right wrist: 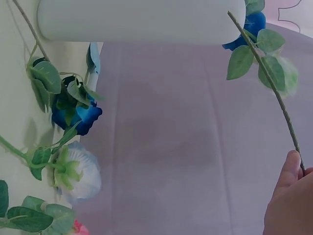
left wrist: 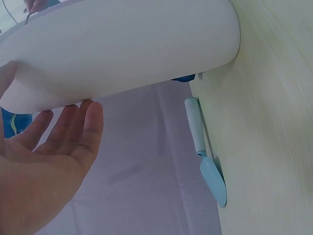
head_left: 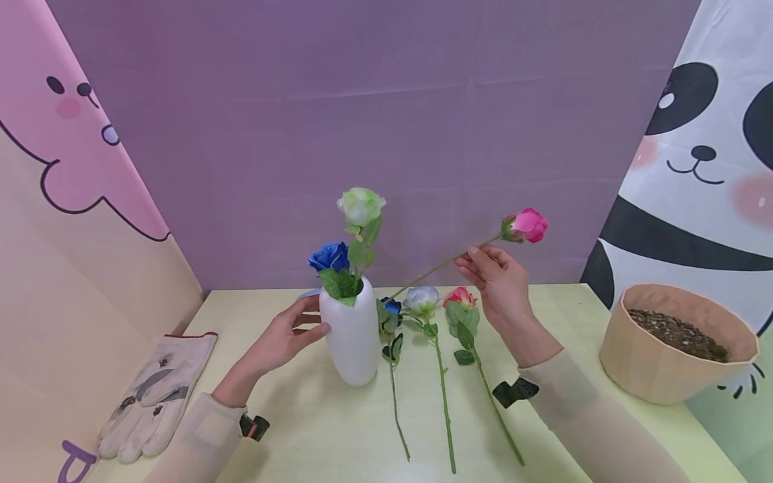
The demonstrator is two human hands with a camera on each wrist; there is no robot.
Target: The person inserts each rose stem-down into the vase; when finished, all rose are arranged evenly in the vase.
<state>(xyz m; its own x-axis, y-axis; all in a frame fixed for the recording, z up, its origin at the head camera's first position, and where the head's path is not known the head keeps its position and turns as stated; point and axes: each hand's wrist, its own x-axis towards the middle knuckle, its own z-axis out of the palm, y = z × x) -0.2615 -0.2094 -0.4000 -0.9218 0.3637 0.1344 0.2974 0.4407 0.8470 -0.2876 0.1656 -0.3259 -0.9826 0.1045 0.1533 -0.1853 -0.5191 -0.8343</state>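
Note:
My left hand (head_left: 280, 342) holds the upper side of a white vase (head_left: 353, 345), thumb in front and fingers against its far side. The vase stands upright with a blue rose (head_left: 331, 257) and a taller pale green rose (head_left: 361, 206) in it. My right hand (head_left: 496, 278) pinches the stem of a pink rose (head_left: 529, 225) between thumb and fingers, near the bloom. The stem slants down leftward; its bare lower end shows near the vase's rim in the right wrist view. The left wrist view shows the left hand's fingers (left wrist: 90, 129) touching the vase.
On the table (head_left: 290, 422) lie a dark blue flower (head_left: 392, 306), a whitish flower (head_left: 423, 298) and a coral flower (head_left: 461, 296), stems toward me. Gloves (head_left: 158, 396) lie left; a tan pot (head_left: 640, 362) of dark soil stands right. A blue trowel (left wrist: 195, 125) lies behind the vase.

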